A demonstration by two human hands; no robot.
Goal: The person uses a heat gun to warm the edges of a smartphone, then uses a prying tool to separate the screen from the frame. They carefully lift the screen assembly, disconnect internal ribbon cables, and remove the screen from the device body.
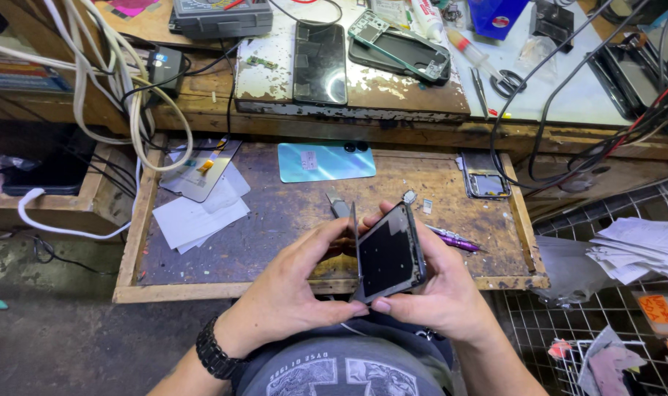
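Item: dark phone (387,254), held upright on edge above the wooden tray (275,220), near its front rim. We grip it with both hands: left hand (293,286) closed on its left edge, right hand (436,290) closed round its right side. Behind it on the tray: light-blue back cover (326,162), white papers (198,213), purple pen (455,240)

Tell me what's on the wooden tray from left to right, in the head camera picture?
White papers → shiny blue phone back cover → dark phone held up by the left hand and right hand → purple pen → small phone frame.
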